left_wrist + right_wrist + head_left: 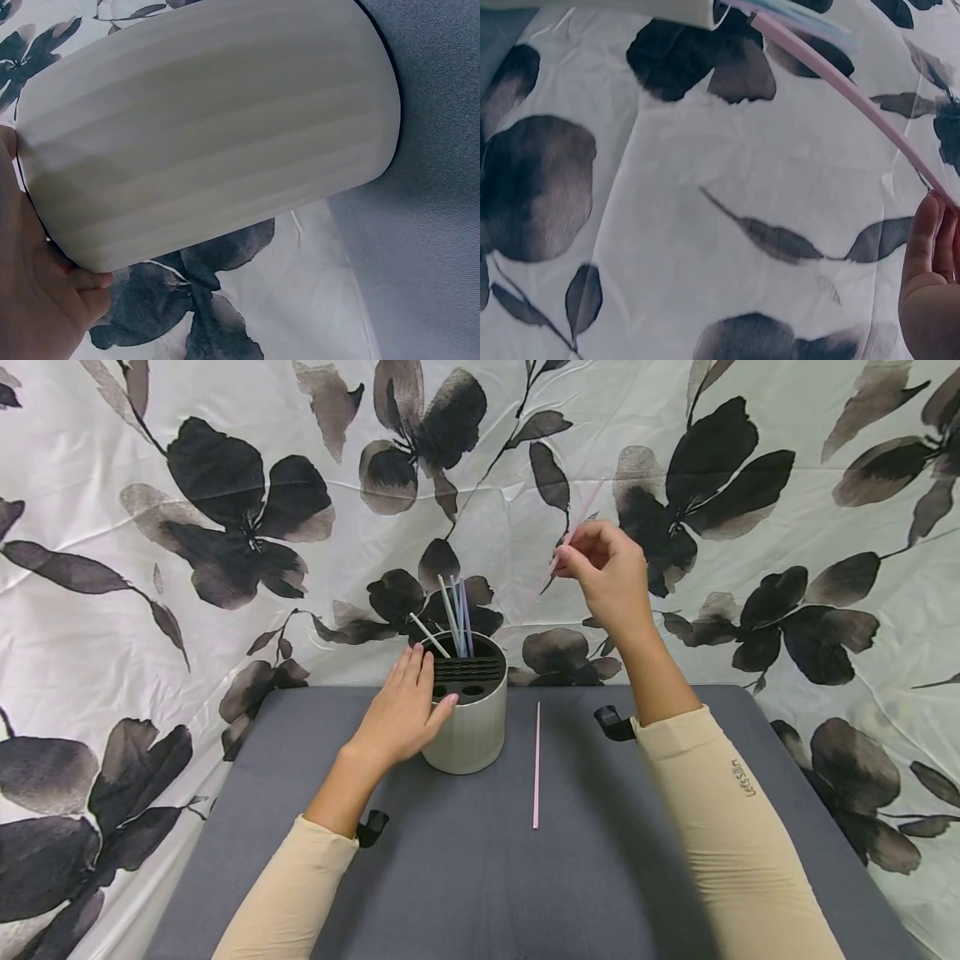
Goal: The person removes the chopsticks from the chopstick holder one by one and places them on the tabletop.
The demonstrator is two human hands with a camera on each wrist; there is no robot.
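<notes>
My left hand (431, 685) cups the left side of a cream ribbed holder (468, 735) on the grey table (450, 877), fingers along its rim and thumb across the front. In the left wrist view the holder (210, 127) fills the frame, with my palm (34, 300) against it. Several pale straws (456, 610) stand in its black slotted top. My right hand (562, 553) is raised right of and above the holder and pinches a pink straw (581, 518). The right wrist view shows that straw (847, 90) running from my fingers (930, 262) towards the holder.
A second pink straw (537, 764) lies lengthwise on the table, right of the holder. A white cloth with dark flower prints (225, 527) hangs behind and around the table. The table's edges fall away at left and right.
</notes>
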